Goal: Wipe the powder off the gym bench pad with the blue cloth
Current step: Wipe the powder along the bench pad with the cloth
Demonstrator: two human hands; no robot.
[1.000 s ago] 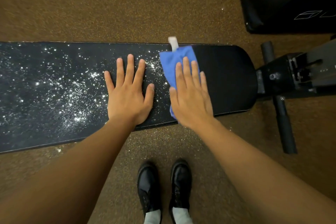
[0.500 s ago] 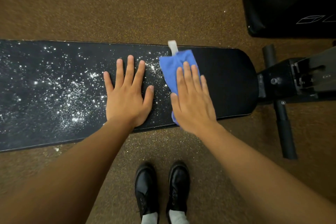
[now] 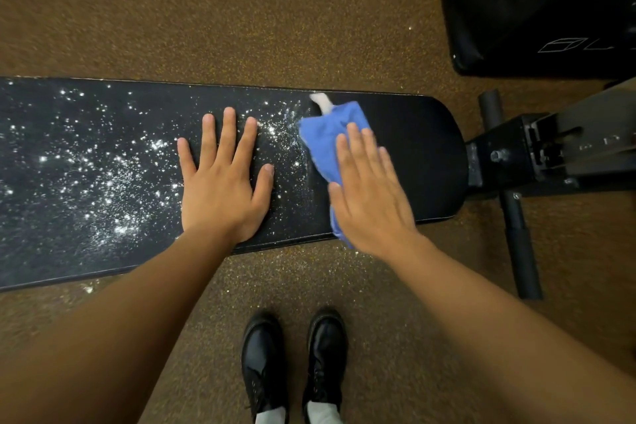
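A long black gym bench pad runs across the view. White powder speckles its left and middle parts; the right end looks clean. My left hand lies flat on the pad with fingers spread, holding nothing. To its right, my right hand presses flat on the blue cloth, which shows beyond and left of my fingers. A white tag sticks out of the cloth's far end. A line of powder lies along the cloth's left edge.
The bench's black metal frame and a foot bar stand at the right. A black padded block sits at the top right. My black shoes stand on brown speckled flooring, which carries some spilled powder.
My right hand has slid the cloth toward me and slightly left along the pad. The left hand has stayed flat in place.
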